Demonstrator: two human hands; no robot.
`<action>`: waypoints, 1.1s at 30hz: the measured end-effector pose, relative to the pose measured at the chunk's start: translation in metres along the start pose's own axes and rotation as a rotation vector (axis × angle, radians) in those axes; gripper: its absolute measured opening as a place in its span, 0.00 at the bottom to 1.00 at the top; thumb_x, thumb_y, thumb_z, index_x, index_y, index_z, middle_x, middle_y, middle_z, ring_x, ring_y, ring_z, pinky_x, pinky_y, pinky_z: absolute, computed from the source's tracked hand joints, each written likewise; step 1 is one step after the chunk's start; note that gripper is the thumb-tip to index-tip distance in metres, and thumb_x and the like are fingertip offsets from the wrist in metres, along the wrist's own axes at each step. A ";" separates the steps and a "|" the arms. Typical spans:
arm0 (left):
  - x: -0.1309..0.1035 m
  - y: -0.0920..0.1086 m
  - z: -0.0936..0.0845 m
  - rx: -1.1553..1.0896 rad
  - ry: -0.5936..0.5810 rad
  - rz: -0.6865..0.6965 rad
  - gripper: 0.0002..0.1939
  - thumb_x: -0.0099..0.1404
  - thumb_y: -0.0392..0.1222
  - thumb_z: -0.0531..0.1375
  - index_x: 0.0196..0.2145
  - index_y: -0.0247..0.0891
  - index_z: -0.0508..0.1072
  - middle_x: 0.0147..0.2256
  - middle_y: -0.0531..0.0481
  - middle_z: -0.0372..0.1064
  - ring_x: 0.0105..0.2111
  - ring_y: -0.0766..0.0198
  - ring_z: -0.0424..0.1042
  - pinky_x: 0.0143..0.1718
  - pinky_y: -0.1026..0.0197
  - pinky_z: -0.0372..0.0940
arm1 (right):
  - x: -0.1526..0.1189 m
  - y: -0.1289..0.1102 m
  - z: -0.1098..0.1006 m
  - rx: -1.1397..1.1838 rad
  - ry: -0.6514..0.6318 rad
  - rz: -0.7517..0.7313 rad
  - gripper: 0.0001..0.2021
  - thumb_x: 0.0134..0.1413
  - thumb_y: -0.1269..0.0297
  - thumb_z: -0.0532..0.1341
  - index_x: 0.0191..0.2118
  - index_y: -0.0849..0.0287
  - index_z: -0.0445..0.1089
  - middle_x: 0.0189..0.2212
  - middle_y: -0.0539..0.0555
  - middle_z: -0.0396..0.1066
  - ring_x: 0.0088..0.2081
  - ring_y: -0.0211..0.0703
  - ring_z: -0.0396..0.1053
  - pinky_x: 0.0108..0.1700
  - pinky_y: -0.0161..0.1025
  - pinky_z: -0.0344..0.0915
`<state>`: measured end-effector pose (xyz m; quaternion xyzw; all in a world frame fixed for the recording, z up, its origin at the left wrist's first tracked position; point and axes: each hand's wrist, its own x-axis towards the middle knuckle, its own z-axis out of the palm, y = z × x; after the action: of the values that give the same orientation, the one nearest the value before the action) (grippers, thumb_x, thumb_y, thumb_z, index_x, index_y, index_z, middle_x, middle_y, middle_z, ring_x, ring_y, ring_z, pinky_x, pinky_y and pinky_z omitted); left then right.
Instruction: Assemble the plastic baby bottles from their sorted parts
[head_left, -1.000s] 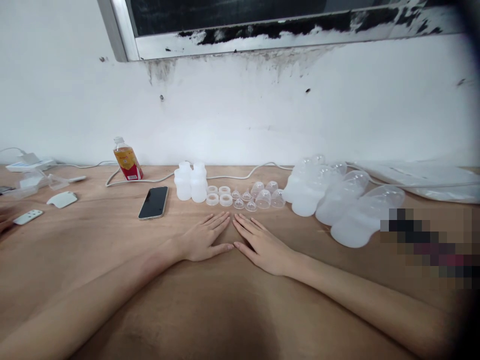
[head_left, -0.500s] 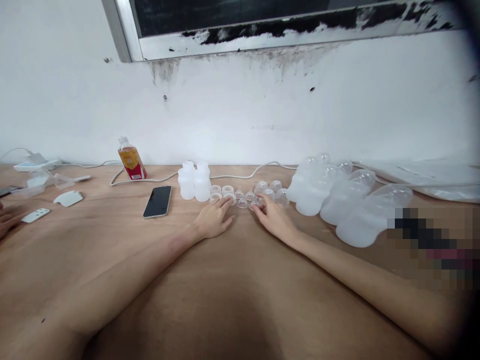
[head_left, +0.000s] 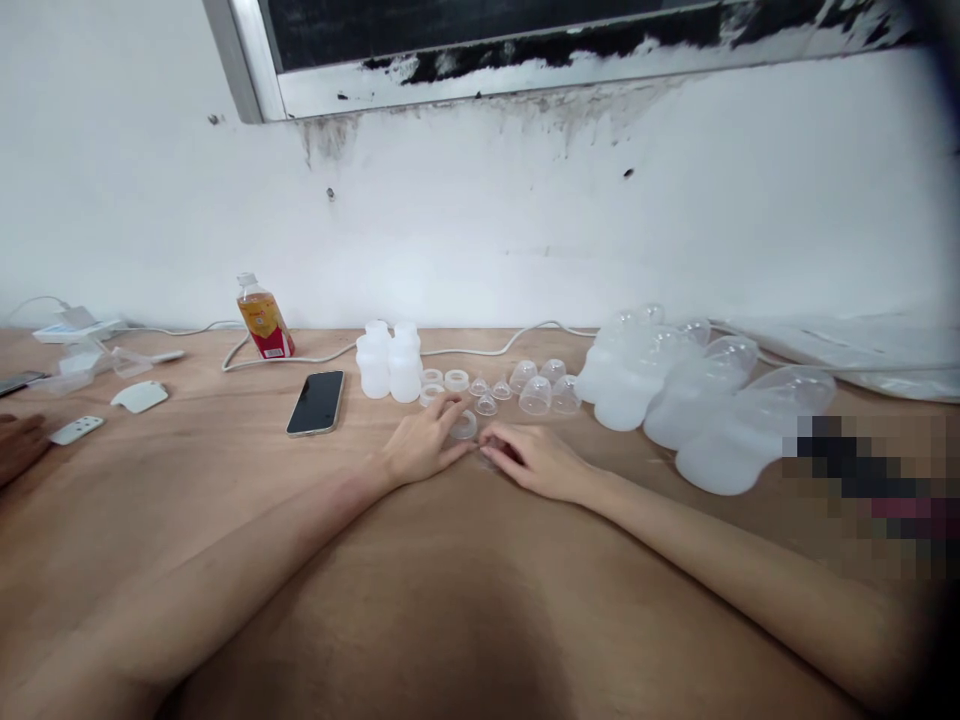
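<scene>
My left hand (head_left: 424, 443) has its thumb and fingers around a translucent white bottle ring (head_left: 464, 426) at the tabletop. Just to the right, my right hand (head_left: 536, 460) is closed in a pinch on a clear bottle teat (head_left: 487, 458), mostly hidden by the fingers. Both hands nearly meet. Behind them lie more white rings (head_left: 456, 380) and several clear teats (head_left: 486, 404). Clear dome caps (head_left: 535, 396) stand beside the teats. White baby bottle bodies (head_left: 390, 365) are grouped upright behind my left hand.
Frosted bottles with clear domes (head_left: 720, 440) crowd the right side. A phone (head_left: 316, 403), a drink bottle (head_left: 265, 318) and a white cable (head_left: 480, 352) lie to the left and back. Another person's hand (head_left: 19, 440) rests at the far left near a white remote-like piece (head_left: 77, 430).
My right hand has drawn a teat from the group toward me and leftward. My left hand has pulled a ring out of its row, slightly nearer to me.
</scene>
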<state>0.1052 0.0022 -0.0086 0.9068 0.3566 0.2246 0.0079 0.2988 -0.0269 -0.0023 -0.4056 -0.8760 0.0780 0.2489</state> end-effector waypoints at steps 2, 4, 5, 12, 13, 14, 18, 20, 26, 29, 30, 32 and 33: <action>0.000 -0.002 0.002 -0.017 -0.023 -0.011 0.22 0.61 0.46 0.47 0.52 0.38 0.54 0.49 0.44 0.54 0.44 0.57 0.62 0.40 0.57 0.63 | -0.001 -0.004 0.000 -0.066 -0.067 -0.016 0.08 0.52 0.62 0.52 0.36 0.58 0.64 0.22 0.49 0.65 0.24 0.36 0.62 0.27 0.33 0.57; 0.000 -0.003 0.003 -0.034 -0.033 -0.025 0.20 0.62 0.43 0.47 0.51 0.37 0.56 0.48 0.43 0.55 0.43 0.59 0.64 0.42 0.57 0.62 | -0.001 -0.005 0.000 -0.107 -0.071 -0.013 0.09 0.51 0.62 0.53 0.38 0.59 0.64 0.24 0.50 0.66 0.24 0.36 0.62 0.27 0.33 0.57; 0.000 -0.003 0.004 -0.040 -0.033 -0.035 0.21 0.61 0.43 0.47 0.51 0.37 0.56 0.47 0.43 0.54 0.41 0.59 0.64 0.42 0.57 0.62 | -0.001 -0.005 0.000 -0.118 -0.072 -0.016 0.10 0.51 0.63 0.53 0.38 0.59 0.63 0.25 0.50 0.66 0.25 0.36 0.62 0.28 0.33 0.57; -0.001 -0.003 0.000 -0.271 0.070 -0.062 0.17 0.56 0.41 0.53 0.44 0.36 0.59 0.42 0.44 0.57 0.38 0.60 0.65 0.40 0.56 0.64 | -0.004 -0.005 0.002 -0.122 -0.060 -0.024 0.10 0.53 0.62 0.52 0.39 0.59 0.64 0.27 0.51 0.65 0.27 0.37 0.63 0.30 0.34 0.59; -0.001 -0.003 -0.001 -0.358 0.108 -0.089 0.18 0.55 0.40 0.54 0.44 0.36 0.58 0.41 0.44 0.58 0.37 0.61 0.65 0.37 0.58 0.65 | -0.004 -0.005 0.002 -0.097 -0.057 -0.036 0.10 0.54 0.62 0.51 0.39 0.59 0.64 0.28 0.52 0.65 0.28 0.38 0.63 0.31 0.35 0.60; -0.001 -0.004 -0.002 -0.442 0.146 -0.117 0.20 0.55 0.39 0.54 0.45 0.36 0.56 0.41 0.45 0.58 0.36 0.63 0.66 0.34 0.60 0.66 | -0.004 -0.005 0.002 -0.069 -0.045 -0.047 0.10 0.54 0.63 0.50 0.39 0.59 0.64 0.29 0.52 0.65 0.29 0.38 0.63 0.33 0.35 0.61; -0.001 -0.004 -0.005 -0.585 0.224 -0.135 0.21 0.55 0.40 0.54 0.47 0.38 0.56 0.44 0.45 0.58 0.37 0.66 0.67 0.32 0.64 0.68 | -0.003 -0.002 0.001 0.029 0.138 -0.022 0.11 0.55 0.62 0.50 0.40 0.59 0.64 0.38 0.57 0.60 0.37 0.40 0.63 0.40 0.39 0.62; -0.001 -0.004 -0.006 -0.579 0.227 -0.120 0.19 0.54 0.40 0.56 0.45 0.38 0.61 0.43 0.45 0.60 0.39 0.64 0.66 0.33 0.63 0.68 | -0.001 0.002 0.003 0.117 0.222 0.028 0.11 0.55 0.62 0.50 0.41 0.58 0.64 0.41 0.57 0.60 0.40 0.42 0.62 0.40 0.40 0.63; 0.000 -0.007 -0.004 -0.521 0.234 -0.156 0.18 0.52 0.40 0.59 0.42 0.35 0.63 0.41 0.46 0.67 0.40 0.62 0.67 0.39 0.59 0.65 | 0.006 0.023 0.012 0.549 0.293 0.269 0.14 0.48 0.64 0.55 0.44 0.58 0.63 0.40 0.55 0.66 0.37 0.42 0.66 0.28 0.36 0.67; 0.001 -0.008 -0.003 -0.539 0.219 -0.171 0.18 0.52 0.42 0.60 0.40 0.36 0.62 0.41 0.46 0.67 0.40 0.62 0.68 0.39 0.59 0.66 | 0.008 0.028 0.014 0.626 0.288 0.346 0.16 0.45 0.65 0.57 0.43 0.60 0.64 0.38 0.56 0.67 0.33 0.41 0.66 0.28 0.37 0.67; 0.001 -0.008 -0.003 -0.545 0.216 -0.178 0.18 0.52 0.42 0.60 0.40 0.36 0.62 0.41 0.46 0.67 0.40 0.62 0.68 0.39 0.59 0.66 | 0.008 0.029 0.014 0.641 0.279 0.360 0.16 0.45 0.65 0.57 0.43 0.61 0.64 0.37 0.56 0.68 0.32 0.40 0.66 0.28 0.38 0.67; 0.001 -0.007 -0.003 -0.561 0.208 -0.189 0.17 0.52 0.42 0.59 0.40 0.36 0.62 0.41 0.46 0.68 0.40 0.62 0.68 0.39 0.58 0.66 | 0.008 0.028 0.013 0.665 0.259 0.368 0.16 0.45 0.65 0.57 0.43 0.62 0.64 0.35 0.56 0.68 0.31 0.40 0.67 0.28 0.38 0.66; 0.001 -0.007 -0.003 -0.571 0.204 -0.192 0.17 0.52 0.42 0.59 0.39 0.36 0.62 0.42 0.46 0.67 0.40 0.62 0.68 0.40 0.58 0.66 | 0.008 0.028 0.013 0.677 0.257 0.367 0.16 0.45 0.65 0.57 0.43 0.61 0.64 0.35 0.56 0.68 0.32 0.41 0.67 0.28 0.37 0.66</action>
<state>0.1003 0.0072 -0.0064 0.8030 0.3619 0.4037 0.2474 0.3066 -0.0018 -0.0197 -0.4568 -0.6757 0.3539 0.4578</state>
